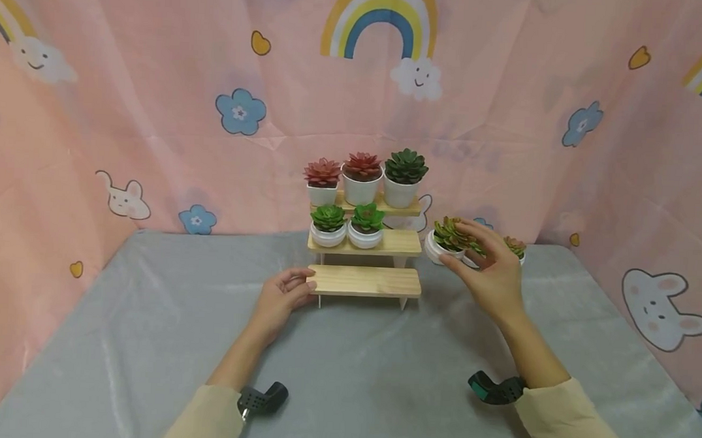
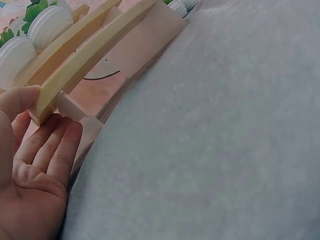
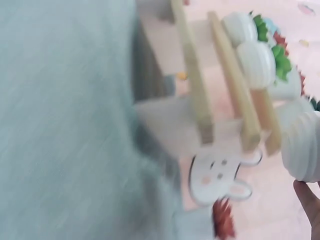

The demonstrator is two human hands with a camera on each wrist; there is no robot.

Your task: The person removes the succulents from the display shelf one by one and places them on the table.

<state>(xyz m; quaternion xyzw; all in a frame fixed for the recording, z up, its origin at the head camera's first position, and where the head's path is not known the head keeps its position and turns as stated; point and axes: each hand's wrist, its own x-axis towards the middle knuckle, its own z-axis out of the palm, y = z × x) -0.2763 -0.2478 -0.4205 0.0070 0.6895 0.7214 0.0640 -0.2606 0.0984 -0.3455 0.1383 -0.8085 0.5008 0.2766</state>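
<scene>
A three-tier wooden plant stand (image 1: 362, 281) stands at the middle of the table. My left hand (image 1: 283, 301) grips the left end of its lowest tier, with the thumb on top and fingers beneath in the left wrist view. To the right of the middle tier, my right hand (image 1: 492, 274) pinches a potted succulent (image 1: 442, 248) with yellow-green leaves and a ribbed white pot (image 3: 302, 150). Two green succulents (image 1: 328, 224) in round white pots occupy the left and centre of the middle tier. The lowest tier bears no pots.
On the top tier stand two red succulents (image 1: 362, 177) and a dark green succulent (image 1: 404, 175) in white pots. Another reddish-green succulent (image 1: 516, 247) shows behind my right hand, partly hidden. A grey cloth (image 1: 367, 376) covers the table, with a pink printed curtain (image 1: 485, 120) behind.
</scene>
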